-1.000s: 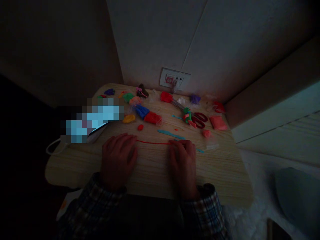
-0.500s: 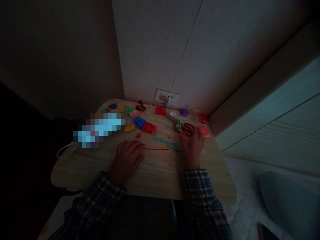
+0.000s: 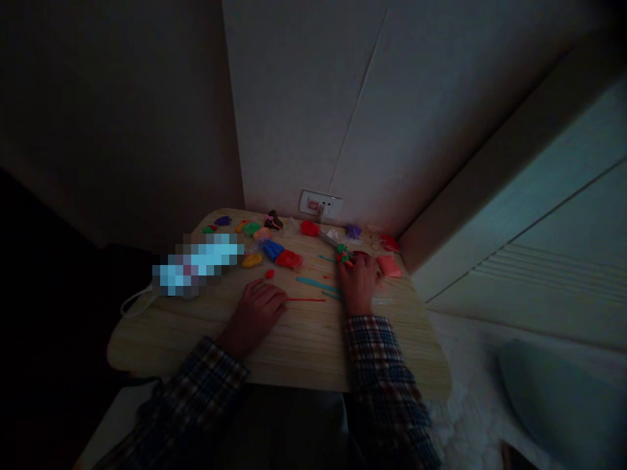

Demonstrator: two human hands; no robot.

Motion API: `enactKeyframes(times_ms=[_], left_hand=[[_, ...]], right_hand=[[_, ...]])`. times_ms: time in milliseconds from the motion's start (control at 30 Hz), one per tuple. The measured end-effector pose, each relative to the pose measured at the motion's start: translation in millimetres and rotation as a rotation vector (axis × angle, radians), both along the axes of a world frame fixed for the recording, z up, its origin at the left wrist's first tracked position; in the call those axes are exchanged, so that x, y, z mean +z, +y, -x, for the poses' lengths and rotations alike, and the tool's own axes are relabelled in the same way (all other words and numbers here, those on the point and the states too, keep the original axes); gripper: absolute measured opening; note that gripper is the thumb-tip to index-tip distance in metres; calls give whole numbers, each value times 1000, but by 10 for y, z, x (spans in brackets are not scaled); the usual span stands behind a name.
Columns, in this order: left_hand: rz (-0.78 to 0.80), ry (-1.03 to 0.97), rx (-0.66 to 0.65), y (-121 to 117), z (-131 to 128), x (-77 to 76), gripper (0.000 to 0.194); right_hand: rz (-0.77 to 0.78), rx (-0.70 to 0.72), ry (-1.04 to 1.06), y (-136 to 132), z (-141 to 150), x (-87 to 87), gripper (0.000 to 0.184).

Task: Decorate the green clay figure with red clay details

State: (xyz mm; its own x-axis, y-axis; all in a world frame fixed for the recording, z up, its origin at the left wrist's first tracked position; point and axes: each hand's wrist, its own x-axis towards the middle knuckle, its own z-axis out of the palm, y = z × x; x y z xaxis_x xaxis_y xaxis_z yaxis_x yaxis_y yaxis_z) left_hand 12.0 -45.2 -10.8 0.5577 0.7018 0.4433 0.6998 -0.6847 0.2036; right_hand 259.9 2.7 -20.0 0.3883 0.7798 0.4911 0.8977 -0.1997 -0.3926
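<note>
On the table (image 3: 196, 339): our left hand (image 3: 259, 310), fingers loosely curled, is touching the red strand (image 3: 306, 299); our right hand (image 3: 359, 284), grip unclear, is covering part of the scissors (image 3: 330, 239), beside the green figure (image 3: 343, 254). Blue tool (image 3: 316, 284) is lying between.

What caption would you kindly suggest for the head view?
Left hand at a red strand, right hand by scissors on a table.

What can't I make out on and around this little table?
- Head view: what the right hand grips, if anything; its own back hides the fingertips and most of the scissors' handles.
- Head view: the red strand's left end, hidden by the left hand.
- Head view: the bright shape's details, pixelated.
- Head view: the dark object, cut by the bottom edge.
</note>
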Motion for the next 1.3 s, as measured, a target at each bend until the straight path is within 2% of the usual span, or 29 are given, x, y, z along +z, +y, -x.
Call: enactKeyframes(times_ms=[133, 333, 500, 633, 933, 1100, 1300], left_hand=[[-10, 1, 45, 0, -4, 14, 19], [-23, 39, 79, 18, -23, 24, 20], [-31, 52, 92, 24, -37, 30, 20], [-28, 52, 98, 26, -40, 37, 20], [23, 14, 86, 30, -31, 25, 12], [47, -32, 92, 17, 7, -39, 14], [72, -138, 200, 7, 168, -93, 24]], right_hand=[[-90, 54, 66, -38, -4, 4, 32], [-217, 282, 166, -282, 147, 86, 22], [-212, 408, 206, -550, 313, 122, 17], [-170, 446, 217, -645, 374, 117, 18], [-125, 418, 200, -626, 384, 59, 19], [-116, 292, 169, -579, 327, 24, 23], [-53, 139, 124, -477, 146, -11, 27]])
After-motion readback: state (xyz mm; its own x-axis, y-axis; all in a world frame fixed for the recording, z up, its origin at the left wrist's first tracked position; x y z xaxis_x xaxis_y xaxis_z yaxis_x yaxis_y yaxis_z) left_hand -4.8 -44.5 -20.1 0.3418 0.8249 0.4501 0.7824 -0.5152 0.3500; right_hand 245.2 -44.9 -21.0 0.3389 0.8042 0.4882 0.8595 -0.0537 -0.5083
